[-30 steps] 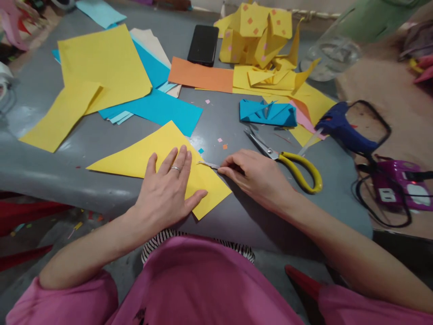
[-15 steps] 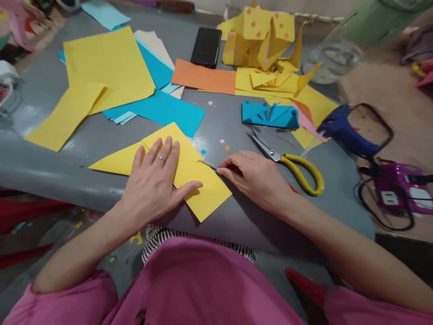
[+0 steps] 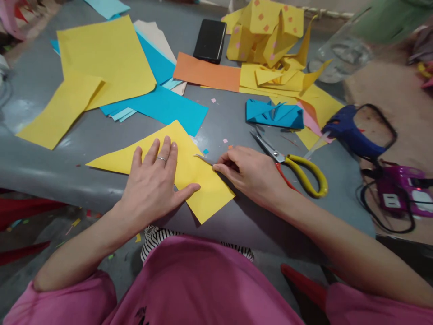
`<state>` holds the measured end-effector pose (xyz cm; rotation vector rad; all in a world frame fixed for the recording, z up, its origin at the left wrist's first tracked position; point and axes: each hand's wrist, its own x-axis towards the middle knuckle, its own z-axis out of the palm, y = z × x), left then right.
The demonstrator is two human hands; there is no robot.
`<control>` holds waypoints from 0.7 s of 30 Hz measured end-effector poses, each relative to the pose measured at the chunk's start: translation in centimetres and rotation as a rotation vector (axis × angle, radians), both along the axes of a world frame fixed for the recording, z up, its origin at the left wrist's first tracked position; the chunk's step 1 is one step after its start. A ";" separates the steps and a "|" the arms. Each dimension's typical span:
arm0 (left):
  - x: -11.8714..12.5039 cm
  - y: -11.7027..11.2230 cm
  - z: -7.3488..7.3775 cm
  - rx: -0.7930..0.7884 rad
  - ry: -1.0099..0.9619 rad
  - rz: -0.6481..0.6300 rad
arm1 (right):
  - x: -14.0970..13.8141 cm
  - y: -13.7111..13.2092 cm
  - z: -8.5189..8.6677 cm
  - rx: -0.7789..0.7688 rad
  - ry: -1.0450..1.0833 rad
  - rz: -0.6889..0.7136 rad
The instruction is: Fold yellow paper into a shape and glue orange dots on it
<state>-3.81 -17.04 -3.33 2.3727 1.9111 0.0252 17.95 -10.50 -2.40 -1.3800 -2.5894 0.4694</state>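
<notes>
A folded yellow paper (image 3: 203, 187) lies near the front edge of the grey table (image 3: 237, 216). My left hand (image 3: 152, 180) rests flat on it, fingers stretched out, a ring on one finger. My right hand (image 3: 248, 174) sits at the paper's right edge with its fingertips pinched on a thin sliver at the edge; I cannot make out what the sliver is. Yellow-handled scissors (image 3: 294, 167) lie just right of my right hand, apart from it.
Yellow (image 3: 104, 58), blue (image 3: 162, 106) and orange (image 3: 208, 72) sheets cover the back of the table. A black phone (image 3: 210, 40), spotted yellow folded paper (image 3: 267, 31), a folded blue piece (image 3: 274, 115), a blue glue gun (image 3: 348, 133) and a purple power strip (image 3: 402, 194) lie around.
My left hand slid left and back across the yellow paper. My right hand's pinch shifted slightly left along the paper's edge. The view moved a little.
</notes>
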 end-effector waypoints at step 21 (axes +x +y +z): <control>3.0 -1.7 0.0 0.051 -0.059 -0.079 | 2.0 -1.8 0.2 0.059 -0.006 0.008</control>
